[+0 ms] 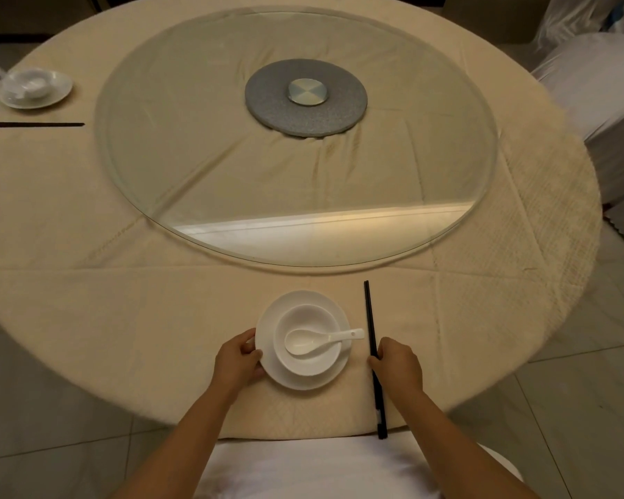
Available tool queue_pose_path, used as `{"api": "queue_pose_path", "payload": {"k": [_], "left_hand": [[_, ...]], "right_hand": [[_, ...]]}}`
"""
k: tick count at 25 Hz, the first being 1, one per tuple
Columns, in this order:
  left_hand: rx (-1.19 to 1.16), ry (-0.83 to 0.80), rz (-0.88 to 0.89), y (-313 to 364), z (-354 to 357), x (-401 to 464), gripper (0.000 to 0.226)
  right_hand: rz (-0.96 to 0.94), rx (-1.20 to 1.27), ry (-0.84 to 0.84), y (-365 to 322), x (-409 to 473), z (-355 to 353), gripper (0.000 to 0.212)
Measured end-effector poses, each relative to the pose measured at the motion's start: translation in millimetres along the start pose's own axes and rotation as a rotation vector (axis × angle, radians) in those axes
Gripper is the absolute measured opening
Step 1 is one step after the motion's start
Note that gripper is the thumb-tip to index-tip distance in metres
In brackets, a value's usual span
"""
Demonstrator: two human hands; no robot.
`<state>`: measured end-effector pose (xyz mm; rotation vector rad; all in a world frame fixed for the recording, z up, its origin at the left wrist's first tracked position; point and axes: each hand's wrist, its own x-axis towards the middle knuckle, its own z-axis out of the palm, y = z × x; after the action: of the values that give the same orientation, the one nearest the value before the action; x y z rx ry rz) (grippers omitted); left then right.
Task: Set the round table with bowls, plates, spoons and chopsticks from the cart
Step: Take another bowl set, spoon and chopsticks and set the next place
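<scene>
A white plate [267, 324] lies near the front edge of the round table [87, 318], with a white bowl [308, 361] on it and a white spoon [319, 340] resting in the bowl, handle to the right. My left hand [236, 361] grips the plate's left rim. A pair of black chopsticks [370, 318] lies to the right of the plate, pointing away from me. My right hand [398, 363] holds the chopsticks about midway, fingers closed on them.
A second plate with bowl and spoon [36, 88] sits at the far left, with black chopsticks [33, 124] beside it. A glass turntable [195, 174] covers the table's middle. White-covered chairs stand in front of me [303, 470] and at the right [598, 88].
</scene>
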<state>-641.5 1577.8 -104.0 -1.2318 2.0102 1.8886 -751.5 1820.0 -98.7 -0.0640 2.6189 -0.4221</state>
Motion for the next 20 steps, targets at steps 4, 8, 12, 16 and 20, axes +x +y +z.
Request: {"api": "queue_pose_path", "payload": {"k": [4, 8, 12, 16, 20], "left_hand": [[-0.021, 0.009, -0.023, -2, 2, -5, 0.051], [-0.026, 0.007, -0.028, -4, 2, -7, 0.051], [0.001, 0.019, -0.023, -3, 3, -7, 0.051], [0.049, 0.017, -0.024, -2, 2, -10, 0.051], [0.194, 0.052, -0.037, 9, -3, -13, 0.049]], "right_hand": [[-0.004, 0.010, 0.004, 2, 1, 2, 0.019], [0.003, 0.023, 0.009, 2, 1, 3, 0.018], [-0.002, 0.040, 0.017, 3, 3, 3, 0.020], [-0.008, 0.032, -0.003, 4, 4, 1, 0.020], [-0.027, 0.089, -0.028, 2, 10, -23, 0.018]]}}
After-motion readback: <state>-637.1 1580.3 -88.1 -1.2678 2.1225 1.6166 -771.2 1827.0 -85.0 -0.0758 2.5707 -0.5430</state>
